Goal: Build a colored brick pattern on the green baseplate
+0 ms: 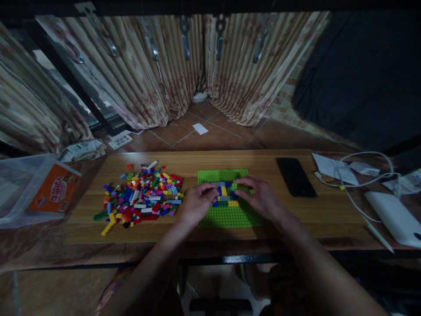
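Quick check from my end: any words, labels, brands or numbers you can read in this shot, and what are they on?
Nothing reads clearly.
Orange label in the clear plastic box: red and white lettering, too blurred to read.
Paper on the floor: a QR-like square, too small to read.
Phone: blank, dark screen.

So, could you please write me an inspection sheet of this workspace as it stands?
Surface: wooden table, dimly lit.
Job's things: green baseplate bearing a small brick build; loose brick pile to its left.
Clutter: black phone, papers, white device, clear plastic bin.
Hands: left hand and right hand both on the build.
Cables: white cable at right.
Surroundings: curtains, tiled floor.
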Demonstrator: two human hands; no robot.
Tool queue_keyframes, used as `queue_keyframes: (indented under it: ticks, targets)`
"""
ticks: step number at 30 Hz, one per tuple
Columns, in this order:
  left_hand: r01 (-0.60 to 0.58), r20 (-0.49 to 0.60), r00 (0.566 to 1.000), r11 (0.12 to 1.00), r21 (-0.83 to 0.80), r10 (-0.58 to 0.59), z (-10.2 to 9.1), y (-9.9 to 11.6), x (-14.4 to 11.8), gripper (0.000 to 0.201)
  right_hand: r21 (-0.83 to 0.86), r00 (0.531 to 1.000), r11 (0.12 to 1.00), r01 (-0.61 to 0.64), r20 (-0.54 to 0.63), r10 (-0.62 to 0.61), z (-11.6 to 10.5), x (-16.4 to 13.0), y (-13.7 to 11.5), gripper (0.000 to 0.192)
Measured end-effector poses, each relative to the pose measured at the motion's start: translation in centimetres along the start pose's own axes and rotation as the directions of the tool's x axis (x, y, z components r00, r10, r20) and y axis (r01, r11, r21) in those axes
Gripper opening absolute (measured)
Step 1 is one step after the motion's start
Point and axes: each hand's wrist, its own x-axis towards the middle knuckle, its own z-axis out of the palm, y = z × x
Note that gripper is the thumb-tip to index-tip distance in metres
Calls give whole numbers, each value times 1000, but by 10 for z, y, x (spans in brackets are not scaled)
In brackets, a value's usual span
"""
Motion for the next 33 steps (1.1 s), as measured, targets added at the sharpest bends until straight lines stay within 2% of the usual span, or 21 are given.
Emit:
queue_keyframes:
  ticks: [3,6,11,23,33]
  targets:
    - [-76,10,997,984,162,75,-4,-4,4,19,13,999,999,-35,14,34,-2,3,15,23]
    - [-125,49,992,952,281,116,-6,-1,4,19,45,998,998,-45,37,44,5,4,21,22]
    - [-157,51,988,913,376,149,-6,3,1,19,47,999,998,-37,37,35,17,4,20,22]
    - [-166,99,986,891,422,137,-8,5,0,19,18,998,998,-60,37,59,22,7,22,23]
    - [-172,105,985,886,431,140,-10,5,1,20,79,998,995,-67,10,66,26,7,26,24]
